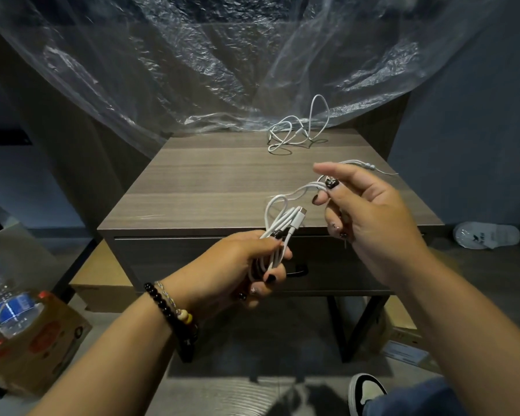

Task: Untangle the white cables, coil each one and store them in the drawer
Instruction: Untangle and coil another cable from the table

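My left hand (246, 265) grips a bundle of white cable loops (278, 226) in front of the drawer; a USB-C plug (301, 212) sticks up out of the bundle. From it a strand runs up to my right hand (370, 211), which pinches the cable near its far end between thumb and curled fingers, index finger straight. A second white cable (297, 130) lies in a loose tangle at the back of the wooden nightstand (222, 178). The drawer (192, 259) below the top is closed, its dark handle partly hidden by my left hand.
Clear plastic sheeting (207, 61) hangs behind the nightstand. A cardboard box (36, 334) holding a water bottle (3, 301) stands at the lower left. A white slipper (487, 235) lies on the floor at right, my shoe (367, 388) at the bottom.
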### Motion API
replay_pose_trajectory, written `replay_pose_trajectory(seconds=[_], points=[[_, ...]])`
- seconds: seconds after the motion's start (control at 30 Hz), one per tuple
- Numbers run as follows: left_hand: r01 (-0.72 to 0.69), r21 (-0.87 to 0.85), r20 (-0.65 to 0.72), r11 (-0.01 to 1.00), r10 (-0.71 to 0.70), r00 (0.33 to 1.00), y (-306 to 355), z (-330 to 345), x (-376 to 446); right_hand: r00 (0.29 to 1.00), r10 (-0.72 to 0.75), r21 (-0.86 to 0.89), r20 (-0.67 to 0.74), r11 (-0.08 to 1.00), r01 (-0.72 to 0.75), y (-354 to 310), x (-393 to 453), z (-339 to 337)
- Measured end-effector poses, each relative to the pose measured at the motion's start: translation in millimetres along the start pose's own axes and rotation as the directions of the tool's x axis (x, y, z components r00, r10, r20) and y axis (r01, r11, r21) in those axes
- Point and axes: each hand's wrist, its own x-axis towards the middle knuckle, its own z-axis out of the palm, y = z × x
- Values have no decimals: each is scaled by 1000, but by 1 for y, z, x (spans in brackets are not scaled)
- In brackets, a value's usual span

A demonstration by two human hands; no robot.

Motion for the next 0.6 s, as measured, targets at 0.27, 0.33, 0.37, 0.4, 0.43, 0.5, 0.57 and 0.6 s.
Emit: replay_pose_trajectory(seconds=[0.27, 0.33, 0.37, 0.4, 0.43, 0.5, 0.57, 0.6], points=[[44, 75, 10, 996, -45, 999, -7, 7, 6, 983, 32, 199, 181, 978, -68, -1, -5, 4], [65, 107, 22, 992, -68, 997, -8, 8, 6, 983, 29, 219, 182, 973, -69, 0, -6, 4], [76, 132, 29, 988, -80, 996, -9, 8, 6, 984, 19, 232, 175, 971, -60, 0, -6, 5], [86, 162, 34, 983, -93, 995, -10, 9, 6, 987, 3, 253, 158, 967, -43, 0, -6, 4], [103, 192, 39, 976, -112, 993, -12, 9, 6, 991, -16, 279, 132, 960, -22, -1, -6, 4], [140, 245, 56, 959, -158, 986, -16, 12, 6, 996, -43, 310, 73, 951, 18, -3, -6, 1], [155, 272, 57, 950, -177, 983, -19, 14, 6, 998, -45, 301, 45, 953, 29, -4, -6, -1], [151, 273, 49, 950, -171, 984, -20, 14, 7, 998, -39, 289, 48, 957, 24, -4, -7, -1]])
